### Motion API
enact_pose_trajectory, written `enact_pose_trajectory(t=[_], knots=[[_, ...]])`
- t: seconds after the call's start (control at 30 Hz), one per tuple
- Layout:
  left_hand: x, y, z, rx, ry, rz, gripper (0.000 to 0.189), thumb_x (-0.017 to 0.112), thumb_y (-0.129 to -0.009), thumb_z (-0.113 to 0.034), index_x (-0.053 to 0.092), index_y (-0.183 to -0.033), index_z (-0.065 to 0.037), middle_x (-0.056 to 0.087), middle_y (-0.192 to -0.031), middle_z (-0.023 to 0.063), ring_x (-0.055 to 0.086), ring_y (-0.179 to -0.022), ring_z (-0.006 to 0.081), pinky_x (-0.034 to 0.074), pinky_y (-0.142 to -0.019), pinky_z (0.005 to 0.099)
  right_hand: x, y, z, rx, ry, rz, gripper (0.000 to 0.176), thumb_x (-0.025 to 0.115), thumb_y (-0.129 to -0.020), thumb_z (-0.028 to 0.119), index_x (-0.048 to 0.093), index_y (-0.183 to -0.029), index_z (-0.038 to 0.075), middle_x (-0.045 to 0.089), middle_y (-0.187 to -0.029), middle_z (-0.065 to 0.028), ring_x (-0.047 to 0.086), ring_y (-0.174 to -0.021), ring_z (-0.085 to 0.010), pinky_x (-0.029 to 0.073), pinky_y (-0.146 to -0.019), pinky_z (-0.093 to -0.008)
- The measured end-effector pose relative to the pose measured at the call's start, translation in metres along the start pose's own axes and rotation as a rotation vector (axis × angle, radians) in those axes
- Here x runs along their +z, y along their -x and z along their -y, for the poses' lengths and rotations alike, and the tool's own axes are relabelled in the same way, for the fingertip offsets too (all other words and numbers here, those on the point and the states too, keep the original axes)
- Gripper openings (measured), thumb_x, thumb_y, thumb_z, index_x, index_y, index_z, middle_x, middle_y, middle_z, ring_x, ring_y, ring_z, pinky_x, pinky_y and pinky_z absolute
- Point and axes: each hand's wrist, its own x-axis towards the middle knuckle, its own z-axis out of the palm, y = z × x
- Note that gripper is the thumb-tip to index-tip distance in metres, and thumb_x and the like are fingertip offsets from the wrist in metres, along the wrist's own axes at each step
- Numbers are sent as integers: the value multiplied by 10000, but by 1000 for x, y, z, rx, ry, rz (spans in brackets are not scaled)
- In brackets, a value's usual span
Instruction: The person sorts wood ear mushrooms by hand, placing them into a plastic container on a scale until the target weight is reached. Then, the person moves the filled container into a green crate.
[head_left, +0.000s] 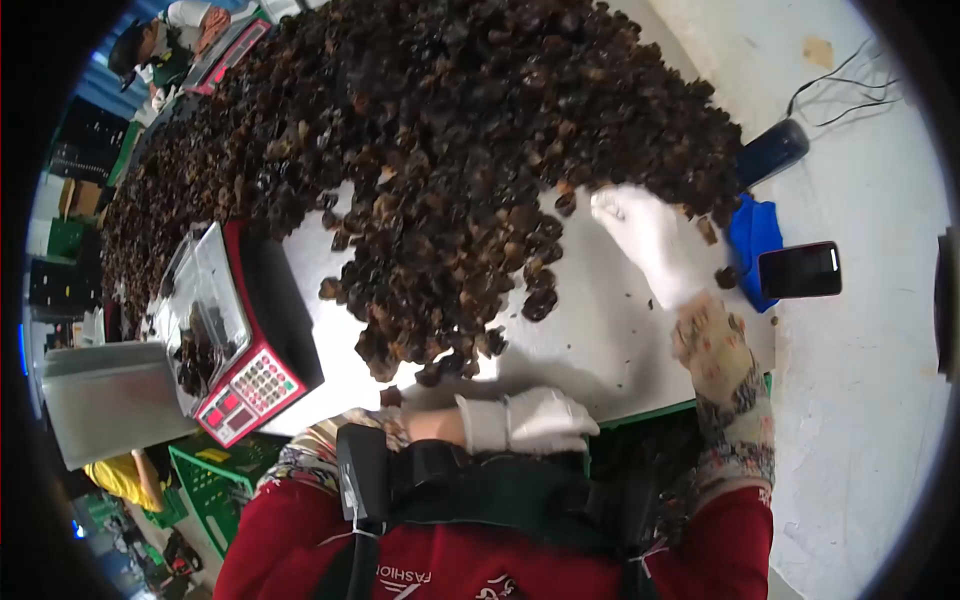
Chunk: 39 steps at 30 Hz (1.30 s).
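A large heap of dark brown dried pieces (440,150) covers most of a white table (610,340). My right hand (645,240), in a white glove with a patterned sleeve, reaches to the heap's right edge, fingers spread on the loose pieces and gripping nothing I can see. My left hand (530,420), also in a white glove, rests at the table's near edge close to my body, fingers stretched out to the right. I see nothing in it. A few stray pieces (725,275) lie by the right hand.
A red weighing scale (250,385) with a clear pan holding some dark pieces stands at the left. A phone (800,270), a blue cloth (755,235) and a dark case (772,150) lie at the right. Green crates (215,480) stand below. Another person (160,45) works at the far left.
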Motion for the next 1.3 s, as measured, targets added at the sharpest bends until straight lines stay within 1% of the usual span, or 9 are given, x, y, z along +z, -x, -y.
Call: enact_pose_trajectory(t=[0.23,0.4,0.5,0.6,0.67,0.7,0.77,1.07,1.3], knots=[[-52,95,-28,-413,-447,-470,187,729,-817,-142,694,-999,-115,648,-800,43,652,-734,231,535,-626,345,71,-48,4,-7,527,-18,202,651,-847,324,662,-858,122,644,-818,-97,645,-838,-284,525,-699,-404],[-52,100,-30,-529,-824,-591,361,728,-755,-152,663,-1110,-135,605,-901,25,608,-801,234,508,-685,352,-4,-17,12,156,90,100,265,603,-867,322,633,-864,59,626,-822,-164,634,-839,-330,531,-689,-416],[-58,69,-21,-491,-983,-449,368,652,-758,-159,633,-1115,-70,571,-908,70,575,-817,248,479,-727,346,-88,19,26,-164,496,1011,262,605,-866,268,658,-1003,50,655,-926,-139,645,-918,-277,525,-774,-371],[-29,37,-14,-649,-1090,-389,160,602,-744,-109,608,-901,-79,554,-764,93,587,-679,239,482,-558,396,-160,78,52,580,10,1420,378,615,-825,203,643,-1171,53,647,-1101,-129,594,-1045,-300,491,-845,-372],[0,18,-13,-302,-373,-512,221,631,-815,-208,602,-986,-70,606,-778,69,639,-694,263,511,-556,405,-175,109,42,662,-163,1264,346,621,-838,151,666,-1156,23,669,-1056,-119,610,-1001,-268,498,-837,-349],[-18,-3,-38,-408,46,15,469,672,-842,-258,541,-1248,-64,652,-965,101,661,-811,268,549,-683,412,-179,124,33,604,-262,1129,265,623,-865,121,694,-1085,-9,695,-952,-113,643,-913,-228,518,-806,-325],[5,-8,-53,-110,595,118,899,730,-835,-234,186,-1538,-97,572,-1254,207,639,-984,272,528,-884,400,-182,130,36,774,-384,936,216,657,-872,108,718,-1020,-37,722,-892,-98,669,-811,-163,529,-758,-278],[-20,104,-21,-73,11,-635,242,640,-920,-95,661,-1152,-30,698,-962,104,668,-881,241,541,-804,342,-57,105,86,220,-411,471,206,652,-890,132,706,-1059,26,709,-971,-96,656,-816,-163,512,-731,-275],[-19,189,-37,-654,-17,-1258,166,629,-917,-83,688,-1071,-72,671,-943,45,603,-888,187,490,-811,302,53,58,178,-199,-416,332,237,650,-879,96,690,-1109,58,678,-935,-97,645,-865,-226,523,-773,-310]])
